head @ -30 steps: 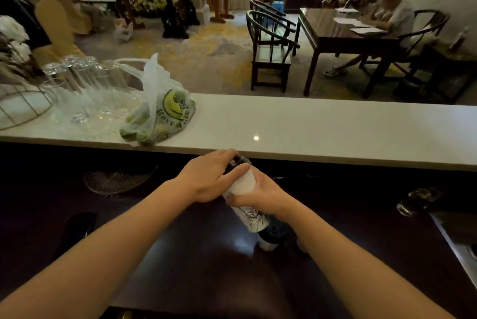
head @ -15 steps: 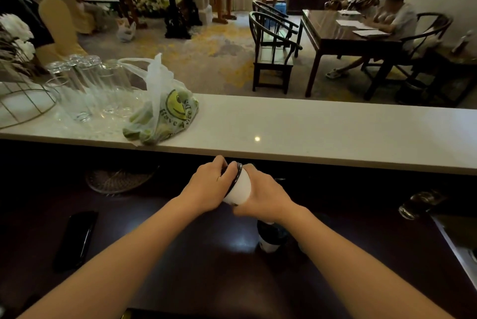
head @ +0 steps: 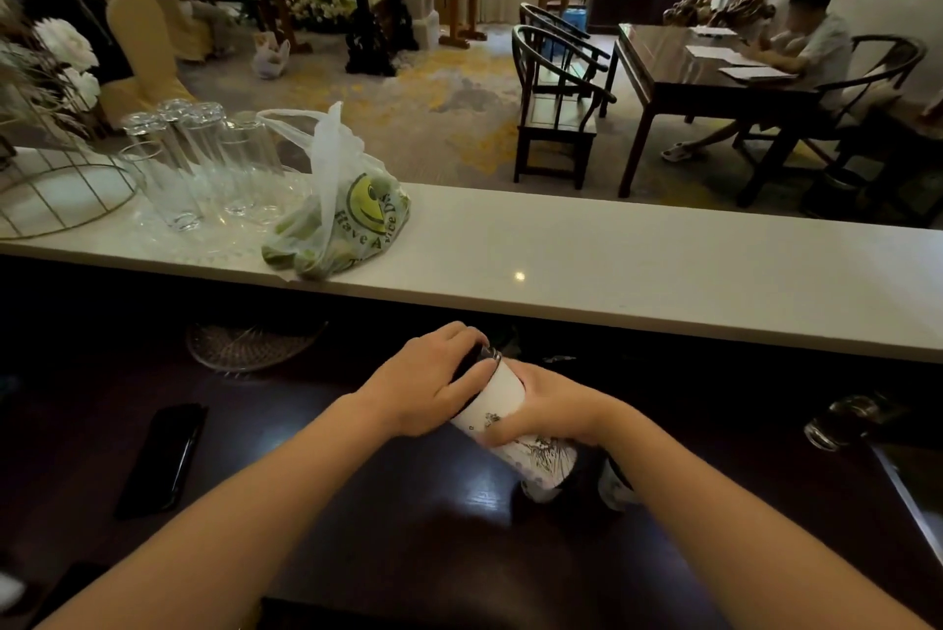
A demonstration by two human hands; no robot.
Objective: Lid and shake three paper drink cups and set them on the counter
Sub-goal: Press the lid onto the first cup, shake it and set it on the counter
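Observation:
A white paper cup (head: 502, 402) with black ink drawings is held tilted above the dark lower worktop, its top leaning left and away from me. My left hand (head: 423, 387) covers the cup's dark lid (head: 477, 359) and grips the top end. My right hand (head: 553, 407) wraps the cup's middle from the right. Below my right hand stand two more cups (head: 615, 484), mostly hidden, only their lower parts showing. The raised white counter (head: 663, 272) runs across just beyond my hands.
On the white counter sit a plastic bag of green fruit (head: 339, 221), several upturned glasses (head: 204, 160) and a wire basket (head: 56, 190). A black phone (head: 163, 456) lies on the dark worktop at left, a glass (head: 837, 420) at right. People sit at tables beyond.
The held cup has swung between frames: tilted, then end-on toward the counter, now tilted again with its printed side showing. Both hands stayed on it and dropped slightly.

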